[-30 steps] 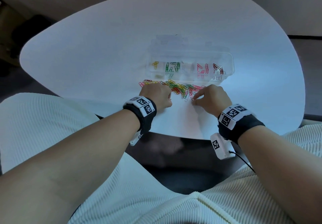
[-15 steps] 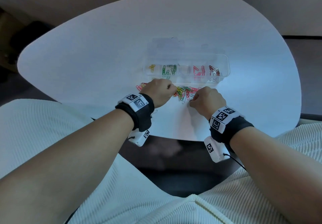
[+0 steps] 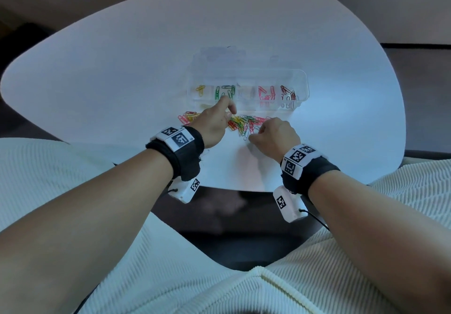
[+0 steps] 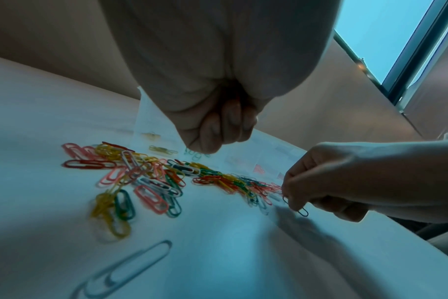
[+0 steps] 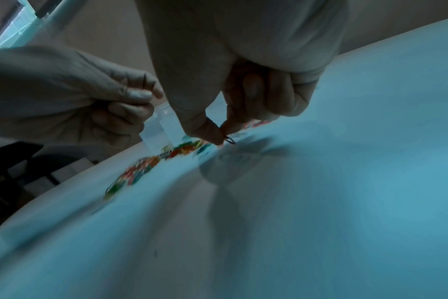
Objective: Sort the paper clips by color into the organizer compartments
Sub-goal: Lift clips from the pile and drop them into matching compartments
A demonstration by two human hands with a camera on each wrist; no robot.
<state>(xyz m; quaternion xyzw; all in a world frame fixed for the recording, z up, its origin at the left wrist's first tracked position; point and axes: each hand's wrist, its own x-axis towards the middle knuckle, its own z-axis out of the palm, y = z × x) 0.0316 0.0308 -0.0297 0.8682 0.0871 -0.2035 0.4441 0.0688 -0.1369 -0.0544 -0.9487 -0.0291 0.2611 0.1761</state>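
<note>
- A white desk [image 3: 122,74] carries a clear organizer [image 3: 301,79] with a row of compartments; yellow, green, pink and red clips are seen sorted inside, with a few pale ones at the right end.
- A loose pile of mixed paper clips [image 3: 244,123] lies on the desk just in front of the organizer, between the two hands.
- Left hand [image 3: 214,123] is raised over the pile's left part, near the organizer's front wall by the green compartment; its fingers [image 4: 218,129] are curled and pressed together. Whether a clip is pinched cannot be told.
- Right hand [image 3: 275,138] is at the pile's right end, low over the desk; a dark paper clip [image 4: 301,210] is pinched between thumb and forefinger, its lower loop hanging just above the desk.
- One pale clip [image 4: 125,269] lies alone on the desk, apart from the pile, close to the left wrist camera.
- Black wrist bands with printed markers are worn on both wrists.
</note>
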